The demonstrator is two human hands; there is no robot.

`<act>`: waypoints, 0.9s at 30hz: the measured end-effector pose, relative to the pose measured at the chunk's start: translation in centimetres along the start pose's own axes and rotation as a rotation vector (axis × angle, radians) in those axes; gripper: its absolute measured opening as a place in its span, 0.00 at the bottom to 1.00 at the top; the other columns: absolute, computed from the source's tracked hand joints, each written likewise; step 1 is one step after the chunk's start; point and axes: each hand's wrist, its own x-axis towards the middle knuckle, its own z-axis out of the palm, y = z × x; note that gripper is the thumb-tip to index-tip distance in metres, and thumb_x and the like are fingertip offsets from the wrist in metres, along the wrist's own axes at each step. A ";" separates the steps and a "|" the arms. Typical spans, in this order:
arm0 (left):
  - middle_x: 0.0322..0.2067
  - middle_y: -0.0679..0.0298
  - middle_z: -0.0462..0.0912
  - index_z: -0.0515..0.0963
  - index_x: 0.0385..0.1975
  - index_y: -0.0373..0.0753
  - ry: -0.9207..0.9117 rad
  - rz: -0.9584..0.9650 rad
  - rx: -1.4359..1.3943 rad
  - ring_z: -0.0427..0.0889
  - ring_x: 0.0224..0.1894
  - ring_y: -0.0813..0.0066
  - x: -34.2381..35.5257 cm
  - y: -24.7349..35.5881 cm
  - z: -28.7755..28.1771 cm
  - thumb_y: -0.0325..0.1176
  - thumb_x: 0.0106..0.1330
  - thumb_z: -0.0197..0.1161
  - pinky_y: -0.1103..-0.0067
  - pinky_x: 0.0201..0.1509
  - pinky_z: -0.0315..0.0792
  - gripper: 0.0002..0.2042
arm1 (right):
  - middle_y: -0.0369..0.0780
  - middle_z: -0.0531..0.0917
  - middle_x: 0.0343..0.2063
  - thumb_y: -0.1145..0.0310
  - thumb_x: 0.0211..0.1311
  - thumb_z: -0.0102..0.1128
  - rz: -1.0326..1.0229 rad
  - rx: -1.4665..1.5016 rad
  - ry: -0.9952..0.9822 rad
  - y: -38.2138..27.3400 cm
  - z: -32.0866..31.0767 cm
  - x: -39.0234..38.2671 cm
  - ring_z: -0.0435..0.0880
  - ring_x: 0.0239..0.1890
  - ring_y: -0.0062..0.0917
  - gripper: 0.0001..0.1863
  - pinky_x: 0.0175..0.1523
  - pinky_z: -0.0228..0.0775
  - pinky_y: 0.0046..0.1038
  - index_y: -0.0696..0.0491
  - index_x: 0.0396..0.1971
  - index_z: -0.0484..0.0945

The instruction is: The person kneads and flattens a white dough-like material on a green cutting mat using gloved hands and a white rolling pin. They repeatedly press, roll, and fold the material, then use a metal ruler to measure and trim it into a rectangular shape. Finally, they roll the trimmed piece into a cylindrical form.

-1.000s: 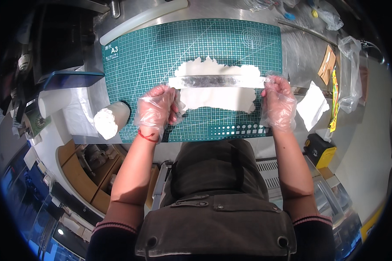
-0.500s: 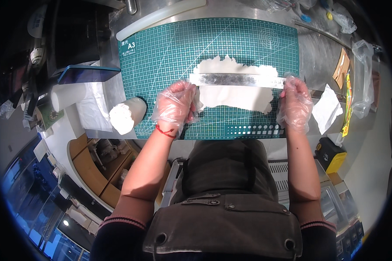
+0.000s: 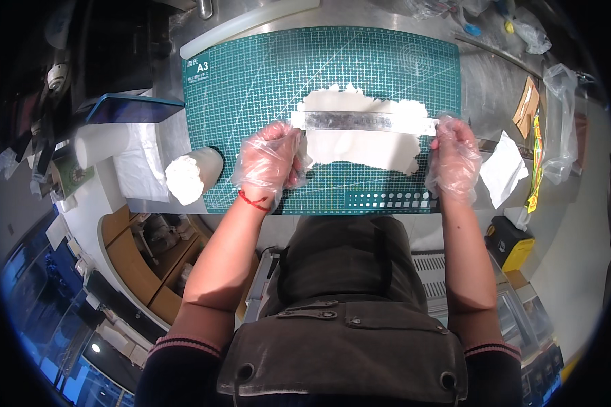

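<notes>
A thin white sheet with ragged edges, looking like rolled-out dough or clay (image 3: 363,148), lies on a green gridded cutting mat (image 3: 251,81). Across its middle, from left to right, runs a shiny metal ruler (image 3: 360,121). My left hand (image 3: 268,157), in a clear plastic glove, pinches the ruler's left end. At the other end my right hand (image 3: 455,159), gloved the same way, grips the ruler between thumb and fingers. The ruler lies over the sheet; whether it presses on it I cannot tell.
A white lump (image 3: 193,176) sits at the mat's left edge, near a paper roll (image 3: 98,146) and a blue-edged tablet (image 3: 132,108). Behind the mat lies a pale rolling rod (image 3: 251,27). Crumpled white tissue (image 3: 504,169) and plastic bags (image 3: 560,122) are on the right.
Both hands stay at the ruler's ends, with the ruler in nearly the same place over the sheet. The whole view has shifted slightly.
</notes>
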 end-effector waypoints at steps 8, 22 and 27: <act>0.17 0.63 0.79 0.80 0.33 0.41 0.023 -0.059 -0.026 0.71 0.11 0.76 -0.3 0.1 0.1 0.33 0.71 0.66 0.78 0.12 0.63 0.06 | 0.31 0.80 0.26 0.72 0.69 0.68 0.059 0.071 -0.006 -0.3 -0.4 0.1 0.75 0.23 0.13 0.10 0.25 0.65 0.17 0.52 0.47 0.80; 0.26 0.65 0.83 0.83 0.38 0.41 -0.219 0.287 0.098 0.80 0.24 0.76 -7.2 -2.3 -7.1 0.38 0.75 0.62 0.76 0.30 0.77 0.09 | 0.35 0.79 0.22 0.69 0.75 0.58 0.221 0.032 -0.311 -8.1 0.2 -5.5 0.75 0.20 0.21 0.05 0.23 0.66 0.25 0.52 0.37 0.77; 0.33 0.59 0.86 0.83 0.41 0.44 -0.218 0.492 0.588 0.85 0.36 0.57 -10.1 -3.3 -11.0 0.48 0.75 0.56 0.66 0.44 0.78 0.15 | 0.35 0.80 0.22 0.70 0.75 0.57 0.291 -0.048 -0.143 -9.2 2.3 -6.2 0.75 0.19 0.21 0.04 0.23 0.65 0.26 0.52 0.37 0.78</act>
